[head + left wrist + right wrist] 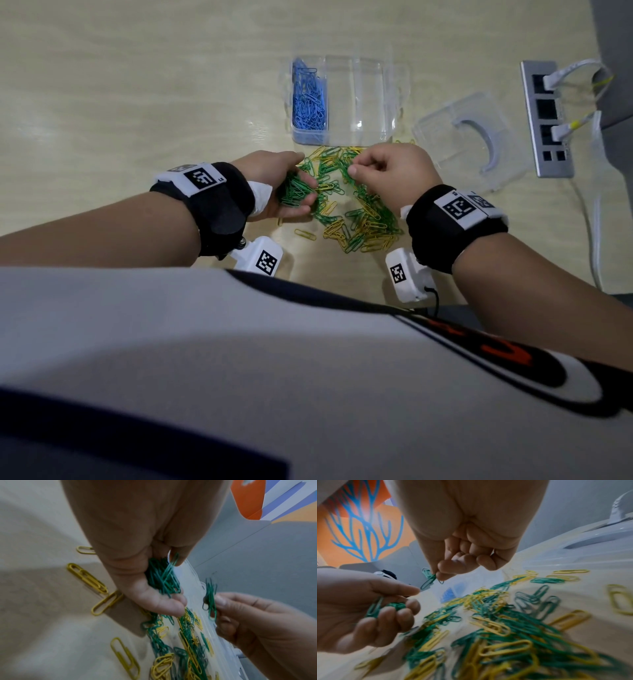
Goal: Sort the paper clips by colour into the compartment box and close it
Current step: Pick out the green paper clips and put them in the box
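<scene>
A mixed pile of green and yellow paper clips lies on the wooden table just in front of the clear compartment box. The box stands open, with blue clips filling its left compartment. My left hand is cupped palm-up at the pile's left side and holds a bunch of green clips. My right hand hovers over the pile and pinches a few green clips between thumb and forefinger, close to the left hand's fingertips.
The box's clear lid lies detached to the right of the box. Further right a grey socket strip with white cables sits in the table. A few stray yellow clips lie left of the pile.
</scene>
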`<state>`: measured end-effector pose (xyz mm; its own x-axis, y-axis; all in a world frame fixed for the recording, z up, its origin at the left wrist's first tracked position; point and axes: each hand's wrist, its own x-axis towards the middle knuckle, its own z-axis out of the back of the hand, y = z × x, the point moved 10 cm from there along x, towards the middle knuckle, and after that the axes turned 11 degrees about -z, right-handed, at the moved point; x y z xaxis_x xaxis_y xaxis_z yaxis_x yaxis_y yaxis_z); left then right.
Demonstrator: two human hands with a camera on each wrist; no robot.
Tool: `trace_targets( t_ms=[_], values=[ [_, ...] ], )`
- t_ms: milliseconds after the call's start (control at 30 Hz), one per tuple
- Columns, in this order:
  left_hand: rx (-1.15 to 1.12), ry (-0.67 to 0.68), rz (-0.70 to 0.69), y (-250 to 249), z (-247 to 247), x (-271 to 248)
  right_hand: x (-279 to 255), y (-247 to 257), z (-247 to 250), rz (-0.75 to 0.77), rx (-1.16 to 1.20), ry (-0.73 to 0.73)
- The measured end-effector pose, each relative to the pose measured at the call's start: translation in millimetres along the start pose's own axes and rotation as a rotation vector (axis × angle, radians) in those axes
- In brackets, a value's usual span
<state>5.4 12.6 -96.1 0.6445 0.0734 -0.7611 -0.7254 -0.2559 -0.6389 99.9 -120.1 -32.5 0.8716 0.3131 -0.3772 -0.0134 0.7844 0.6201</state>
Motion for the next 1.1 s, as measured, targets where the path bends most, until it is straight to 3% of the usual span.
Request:
trace_targets(
  t_ms=[100,333,467,767,1100],
  values=[
    [-0.009,0.024,0.004,1.0,-4.6,0.7,-6.6,22.2,-10.2,0.061,0.016,0.031],
    [-0.109,0.003,0.005,-0.1,-0.4,-0.5,-16.5,62.6,-38.4,0.207,-0.182,0.083],
    [-0.118,-0.007,0.012,2.4,8.9,-1.8,-7.4,48.6,-25.4,0.123,-0.102,-0.011],
    [-0.101,-0.026,0.011,3.1,25.3,-3.0,2.2,23.9,-64.4,0.150,-0.593,0.049],
    [-0.122,-0.043,-0.012,-1.2,36.2,-3.7,8.7,18.1,-19.5,0.001,-0.490,-0.153]
  ],
)
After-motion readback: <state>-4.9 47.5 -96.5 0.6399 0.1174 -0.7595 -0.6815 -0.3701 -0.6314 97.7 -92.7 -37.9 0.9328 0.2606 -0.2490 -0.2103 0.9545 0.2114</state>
